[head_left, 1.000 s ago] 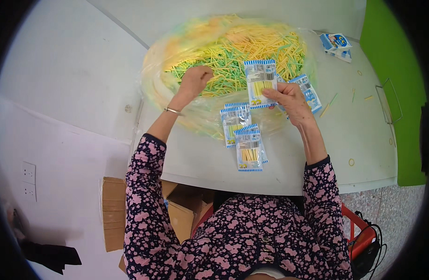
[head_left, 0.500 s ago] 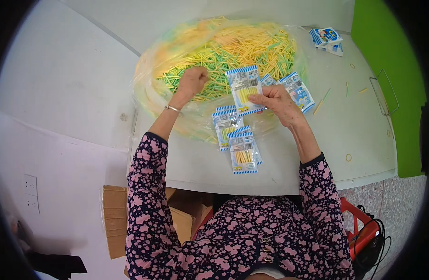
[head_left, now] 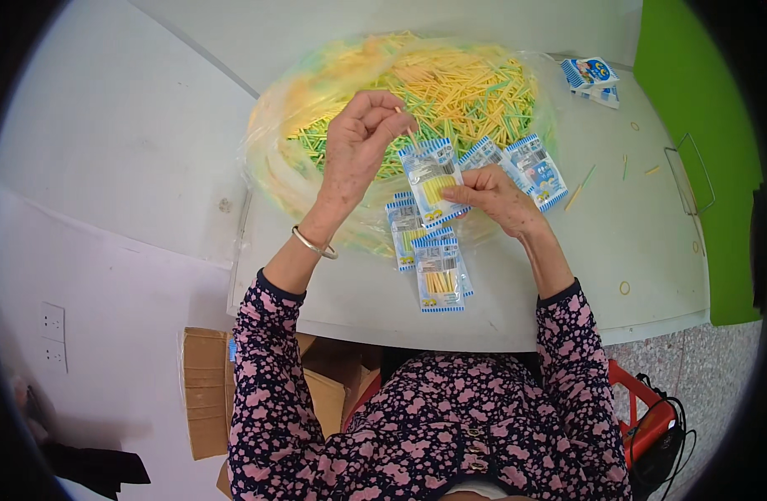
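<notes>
My left hand (head_left: pixel 360 142) pinches a thin pale-orange stick (head_left: pixel 411 134) between thumb and fingertips, just above the top edge of a packet. That packet (head_left: pixel 431 177), clear with blue-striped ends and yellow sticks showing inside, is gripped at its right side by my right hand (head_left: pixel 499 199). Behind both hands lies a large clear plastic bag (head_left: pixel 271 134), spread wide and heaped with loose yellow, green and orange sticks (head_left: pixel 475 88). Below the held packet, similar packets (head_left: pixel 439 280) overlap on the table. Another packet (head_left: pixel 537 172) leans at the bag's right front.
Two more blue-and-white packets (head_left: pixel 590 77) lie at the table's (head_left: pixel 534 284) back right. A few loose sticks (head_left: pixel 580 185) and rubber bands (head_left: pixel 625 288) are scattered on the right. A green panel with a wire handle (head_left: pixel 691 175) borders that side. Below stands a cardboard box (head_left: pixel 206 392).
My left hand has come up from the heap toward me and right, bringing a stick to the packet's top. My right hand has lowered the packet slightly and keeps its hold.
</notes>
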Action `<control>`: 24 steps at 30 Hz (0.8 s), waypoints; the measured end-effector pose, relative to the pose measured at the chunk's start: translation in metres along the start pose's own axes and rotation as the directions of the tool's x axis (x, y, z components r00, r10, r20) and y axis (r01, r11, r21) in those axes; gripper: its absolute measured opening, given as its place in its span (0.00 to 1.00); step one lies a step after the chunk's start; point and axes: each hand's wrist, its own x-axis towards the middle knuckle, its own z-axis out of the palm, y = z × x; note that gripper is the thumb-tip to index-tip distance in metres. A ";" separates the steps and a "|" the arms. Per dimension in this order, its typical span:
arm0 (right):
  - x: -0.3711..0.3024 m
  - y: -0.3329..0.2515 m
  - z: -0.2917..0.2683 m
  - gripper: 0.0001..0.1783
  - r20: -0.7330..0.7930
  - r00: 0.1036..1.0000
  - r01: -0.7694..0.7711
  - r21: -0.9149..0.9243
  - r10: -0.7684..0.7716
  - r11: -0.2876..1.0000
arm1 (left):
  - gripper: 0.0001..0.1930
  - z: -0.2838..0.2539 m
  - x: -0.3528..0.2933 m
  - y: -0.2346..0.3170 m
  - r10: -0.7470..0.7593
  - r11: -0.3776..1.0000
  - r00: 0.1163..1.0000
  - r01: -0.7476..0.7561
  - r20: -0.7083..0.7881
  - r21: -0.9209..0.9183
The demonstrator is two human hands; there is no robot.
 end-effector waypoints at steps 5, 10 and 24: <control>0.002 0.001 -0.006 0.15 0.021 0.998 -0.052 -0.127 0.055 0.991 | 0.06 -0.006 0.001 0.005 0.085 0.996 0.994 -0.087 -0.074 -0.017; 0.000 0.000 -0.001 0.15 0.024 1.000 -0.004 -0.021 0.004 1.000 | 0.07 0.002 -0.010 0.000 -0.141 0.990 0.989 0.142 0.050 -0.016; -0.009 -0.018 -0.007 0.16 -0.046 0.999 0.022 -0.167 -0.030 0.986 | 0.08 -0.021 -0.048 -0.004 -0.271 0.944 0.960 0.253 0.064 0.212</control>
